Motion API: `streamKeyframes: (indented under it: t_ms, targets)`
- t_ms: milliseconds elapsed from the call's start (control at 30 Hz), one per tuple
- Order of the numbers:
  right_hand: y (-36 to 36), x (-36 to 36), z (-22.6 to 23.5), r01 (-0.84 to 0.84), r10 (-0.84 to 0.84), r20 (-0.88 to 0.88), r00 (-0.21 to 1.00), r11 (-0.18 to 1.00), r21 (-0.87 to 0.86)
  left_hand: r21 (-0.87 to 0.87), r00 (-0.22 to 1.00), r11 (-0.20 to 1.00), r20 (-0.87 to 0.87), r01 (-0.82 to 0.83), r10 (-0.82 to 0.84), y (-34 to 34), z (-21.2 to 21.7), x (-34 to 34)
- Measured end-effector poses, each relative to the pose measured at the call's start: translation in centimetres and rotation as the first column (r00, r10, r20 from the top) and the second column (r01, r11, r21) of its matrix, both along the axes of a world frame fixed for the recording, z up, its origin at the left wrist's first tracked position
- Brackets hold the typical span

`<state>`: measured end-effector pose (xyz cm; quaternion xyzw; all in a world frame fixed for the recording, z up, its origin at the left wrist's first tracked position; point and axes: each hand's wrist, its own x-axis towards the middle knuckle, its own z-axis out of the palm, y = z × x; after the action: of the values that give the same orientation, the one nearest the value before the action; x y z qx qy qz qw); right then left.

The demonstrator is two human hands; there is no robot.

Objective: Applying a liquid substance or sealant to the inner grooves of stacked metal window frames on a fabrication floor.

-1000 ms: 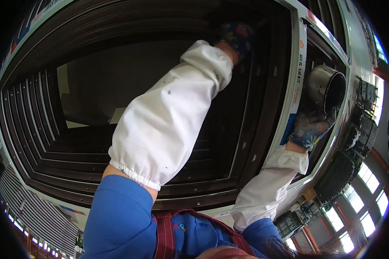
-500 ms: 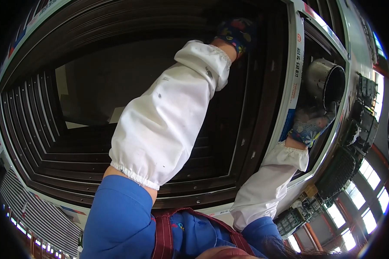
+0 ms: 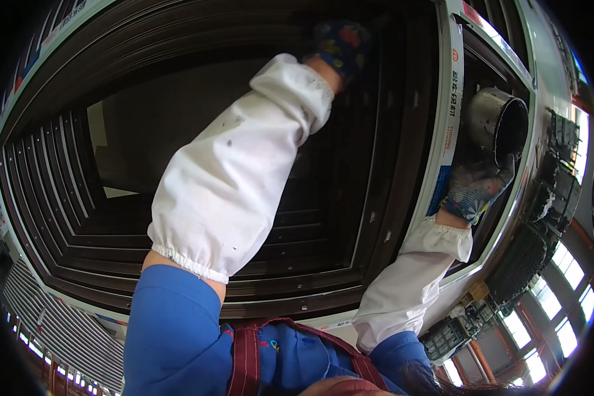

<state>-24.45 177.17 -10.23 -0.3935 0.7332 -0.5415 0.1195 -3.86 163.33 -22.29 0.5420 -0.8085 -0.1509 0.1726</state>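
My left hand point(image 3: 343, 47), in a dark patterned glove, reaches deep over the stacked dark brown frames point(image 3: 336, 198). Its fingers fade into shadow at the far side, so I cannot see what they hold, if anything. My right hand point(image 3: 474, 191) wears a patterned glove with dirty grey fingers. It grips the near side of a metal pot point(image 3: 488, 119), its thumb at the rim. The pot is silvery and smeared with dark stains; its dark opening faces right. It sits over the dark frames in the narrow right section.
A pale strip with printed film point(image 3: 447, 119) separates the large nested frames from the right section. Long ribbed profiles point(image 3: 63, 323) lie stacked at lower left. Dark racks point(image 3: 518, 264) and bright windows point(image 3: 566, 264) stand off to the right.
My left hand and forearm have shifted left and slightly farther away over the frames. The right hand and the pot have stayed nearly where they were.
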Motion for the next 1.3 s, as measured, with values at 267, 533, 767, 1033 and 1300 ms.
streamKeyframes:
  t_ms: [267,533,767,1033,1300]
  targets:
    - [0.3,-0.3,0.0,0.093,-0.096,0.057,0.994,0.995,0.048,0.12,0.932,0.992,-0.361,0.042,0.004,2.4,0.0,-0.5]
    - [0.0,-0.1,-0.1,0.127,-0.095,0.436,0.895,0.991,-0.046,0.213,0.973,0.971,-0.224,0.107,-0.058,-0.7,0.5,-2.3]
    - [0.2,-1.2,-0.8,-0.038,0.049,-0.137,0.989,0.996,0.077,0.091,1.0,0.996,-0.009,0.022,-0.022,-0.5,1.2,-3.1]
    - [0.4,-1.1,-0.4,-0.01,0.021,0.235,0.972,0.999,-0.051,0.396,0.924,0.918,-0.344,-0.017,0.166,0.5,-5.3,-4.9]
    - [1.1,0.4,-0.7,-0.034,0.075,-0.287,0.955,0.989,0.146,-0.58,0.959,0.814,-0.244,-0.027,-0.142,0.8,-11.1,-3.3]
